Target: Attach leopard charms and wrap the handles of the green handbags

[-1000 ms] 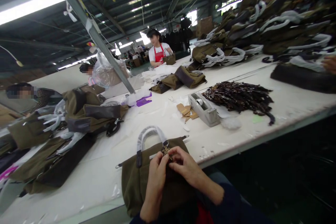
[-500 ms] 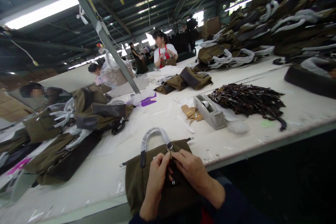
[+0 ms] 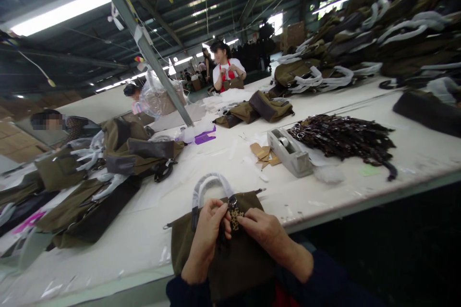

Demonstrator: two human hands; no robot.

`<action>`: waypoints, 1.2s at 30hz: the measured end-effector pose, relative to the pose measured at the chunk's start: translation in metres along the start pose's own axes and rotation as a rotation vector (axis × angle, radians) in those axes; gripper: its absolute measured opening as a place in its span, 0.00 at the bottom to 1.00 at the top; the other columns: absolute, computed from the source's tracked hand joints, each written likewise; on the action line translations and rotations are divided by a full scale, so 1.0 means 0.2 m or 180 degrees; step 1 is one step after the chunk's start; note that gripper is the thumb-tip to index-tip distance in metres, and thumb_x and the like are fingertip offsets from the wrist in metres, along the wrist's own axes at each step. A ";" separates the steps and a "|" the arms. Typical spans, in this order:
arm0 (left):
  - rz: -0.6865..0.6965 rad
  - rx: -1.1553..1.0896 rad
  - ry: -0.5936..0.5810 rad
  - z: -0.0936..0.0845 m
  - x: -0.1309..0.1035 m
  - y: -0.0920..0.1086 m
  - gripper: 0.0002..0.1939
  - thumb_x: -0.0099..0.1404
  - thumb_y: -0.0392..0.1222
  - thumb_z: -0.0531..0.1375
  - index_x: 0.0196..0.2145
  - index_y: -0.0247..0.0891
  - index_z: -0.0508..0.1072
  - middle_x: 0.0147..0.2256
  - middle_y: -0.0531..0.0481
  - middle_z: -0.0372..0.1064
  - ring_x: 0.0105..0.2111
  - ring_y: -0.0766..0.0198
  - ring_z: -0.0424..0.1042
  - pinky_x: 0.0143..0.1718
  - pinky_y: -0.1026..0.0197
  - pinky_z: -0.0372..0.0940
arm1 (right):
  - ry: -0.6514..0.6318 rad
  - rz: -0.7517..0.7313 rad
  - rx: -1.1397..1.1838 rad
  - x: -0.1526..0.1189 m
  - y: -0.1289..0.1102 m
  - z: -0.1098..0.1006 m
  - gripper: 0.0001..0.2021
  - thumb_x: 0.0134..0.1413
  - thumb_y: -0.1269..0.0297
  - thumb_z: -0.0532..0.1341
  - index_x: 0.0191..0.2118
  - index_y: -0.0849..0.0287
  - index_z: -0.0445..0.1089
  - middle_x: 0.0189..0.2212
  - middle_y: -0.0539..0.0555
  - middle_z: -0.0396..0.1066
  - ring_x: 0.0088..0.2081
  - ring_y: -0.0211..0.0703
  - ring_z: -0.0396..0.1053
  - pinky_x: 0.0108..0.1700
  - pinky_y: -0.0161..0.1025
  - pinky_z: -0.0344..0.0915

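Observation:
An olive-brown handbag (image 3: 248,261) stands at the table's front edge, right before me. Its handle (image 3: 211,180), wrapped in white film, arches up at the back. From a metal ring by the handle's right base hangs a leopard-patterned bag charm (image 3: 236,220). My right hand (image 3: 268,232) pinches the charm's right edge between thumb and fingers. On the other side, my left hand (image 3: 209,225) is closed with its fingertips beside the charm. Dark strands hang below those left fingers, partly hidden by the hand.
A grey tape dispenser (image 3: 290,153) and brown card pieces (image 3: 264,153) lie beyond the bag. Right of them is a heap of dark straps with metal rings (image 3: 345,136). Bags are piled left (image 3: 133,151) and far right. A slanted post (image 3: 144,48) rises behind; several people work farther off.
Both hands were together over the charm. My left hand has shifted slightly left and up, so the leopard-patterned piece now shows between the hands. The bag stays almost in place.

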State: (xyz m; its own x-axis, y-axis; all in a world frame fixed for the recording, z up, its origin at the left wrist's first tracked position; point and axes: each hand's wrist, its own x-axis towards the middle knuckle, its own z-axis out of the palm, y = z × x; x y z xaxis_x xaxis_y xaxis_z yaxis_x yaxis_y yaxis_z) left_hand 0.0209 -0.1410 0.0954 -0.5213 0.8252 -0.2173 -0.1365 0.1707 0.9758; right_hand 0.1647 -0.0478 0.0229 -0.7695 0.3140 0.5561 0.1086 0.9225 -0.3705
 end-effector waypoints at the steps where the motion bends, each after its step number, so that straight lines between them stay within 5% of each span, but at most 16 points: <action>1: 0.0004 0.0083 -0.0043 0.01 -0.01 0.00 0.18 0.61 0.54 0.63 0.36 0.40 0.60 0.23 0.58 0.67 0.16 0.71 0.64 0.15 0.69 0.61 | 0.0039 0.0029 0.0009 0.01 -0.01 0.01 0.07 0.65 0.70 0.57 0.43 0.56 0.71 0.32 0.51 0.68 0.33 0.40 0.66 0.33 0.34 0.63; 7: 0.0007 0.0195 0.0195 0.02 -0.13 -0.08 0.18 0.63 0.54 0.61 0.38 0.39 0.60 0.22 0.57 0.69 0.16 0.70 0.67 0.18 0.70 0.59 | 0.0267 0.0322 0.0263 0.06 -0.06 0.08 0.07 0.62 0.74 0.56 0.38 0.59 0.71 0.31 0.52 0.67 0.34 0.41 0.67 0.37 0.35 0.64; 17: -0.0708 -0.1270 0.0908 0.01 -0.24 -0.16 0.21 0.51 0.50 0.72 0.32 0.34 0.69 0.24 0.55 0.68 0.19 0.73 0.66 0.19 0.69 0.68 | 0.0347 0.0411 0.0148 0.10 -0.12 0.16 0.07 0.59 0.76 0.58 0.33 0.58 0.67 0.29 0.51 0.67 0.33 0.42 0.66 0.34 0.36 0.61; 24: -0.1125 -0.1849 0.1475 0.09 -0.27 -0.15 0.09 0.61 0.40 0.67 0.31 0.31 0.73 0.26 0.51 0.69 0.18 0.74 0.67 0.18 0.72 0.69 | 0.0498 0.0475 0.0549 0.11 -0.15 0.20 0.06 0.60 0.75 0.58 0.34 0.59 0.67 0.29 0.51 0.69 0.33 0.42 0.67 0.36 0.37 0.62; 33: -0.0770 -0.1642 0.1152 0.05 -0.27 -0.20 0.21 0.48 0.49 0.74 0.31 0.33 0.73 0.24 0.54 0.68 0.18 0.74 0.66 0.18 0.72 0.68 | 0.0332 0.0318 0.0940 0.09 -0.15 0.17 0.10 0.63 0.74 0.52 0.37 0.59 0.70 0.31 0.54 0.69 0.35 0.44 0.67 0.39 0.39 0.65; 36: -0.0635 -0.1337 0.1105 0.00 -0.26 -0.23 0.22 0.50 0.51 0.73 0.36 0.35 0.71 0.28 0.51 0.73 0.18 0.73 0.67 0.19 0.70 0.69 | 0.0130 0.0703 0.1708 0.10 -0.13 0.10 0.10 0.62 0.71 0.53 0.45 0.57 0.69 0.35 0.53 0.70 0.36 0.42 0.68 0.39 0.38 0.66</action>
State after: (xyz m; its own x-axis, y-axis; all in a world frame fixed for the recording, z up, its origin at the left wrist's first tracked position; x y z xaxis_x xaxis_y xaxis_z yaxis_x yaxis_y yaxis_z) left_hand 0.0546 -0.1909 0.0626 -0.6872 0.5619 -0.4604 -0.5462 0.0181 0.8374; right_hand 0.1341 -0.0705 0.0282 -0.7388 0.5043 0.4471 -0.0786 0.5944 -0.8003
